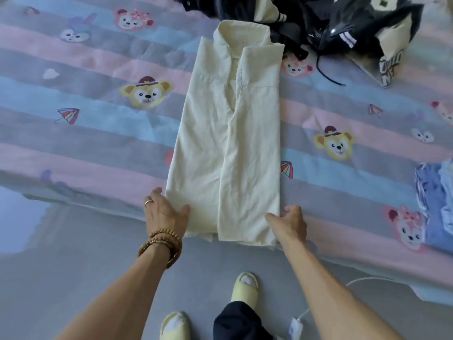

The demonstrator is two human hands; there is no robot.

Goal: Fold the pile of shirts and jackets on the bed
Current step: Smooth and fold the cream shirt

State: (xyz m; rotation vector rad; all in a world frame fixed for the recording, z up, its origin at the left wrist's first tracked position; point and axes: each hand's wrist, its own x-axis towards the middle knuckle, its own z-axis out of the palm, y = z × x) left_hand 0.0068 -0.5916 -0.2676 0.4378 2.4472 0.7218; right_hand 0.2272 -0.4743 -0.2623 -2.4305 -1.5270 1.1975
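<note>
Two hands at the near hem of a pale yellow collared shirt (228, 143), seen from the head camera. Shirt laid lengthwise on the bed (85, 148), collar away from the person, both sides folded in to the middle, hem hanging just over the bed's near edge. Left hand (163, 212) resting on the shirt's left bottom corner — thumb on the cloth, fingers (157, 193) lying fairly straight along the edge, ring on one finger, beaded bracelets (161, 244) at the wrist. Right hand (290, 223) at the right bottom corner, thumb stretched onto the fabric, fingers curled at the edge; whether pinching the cloth or only touching it, cannot tell. Beyond the collar, a heap of dark and cream jackets (343, 23), a dark drawstring (328, 74) trailing out of it. Near the right edge, blue folded clothing (436, 192) on the cartoon-bear striped cover. Below — grey floor, two yellow slippers (246, 288), a white cable (355, 282).
</note>
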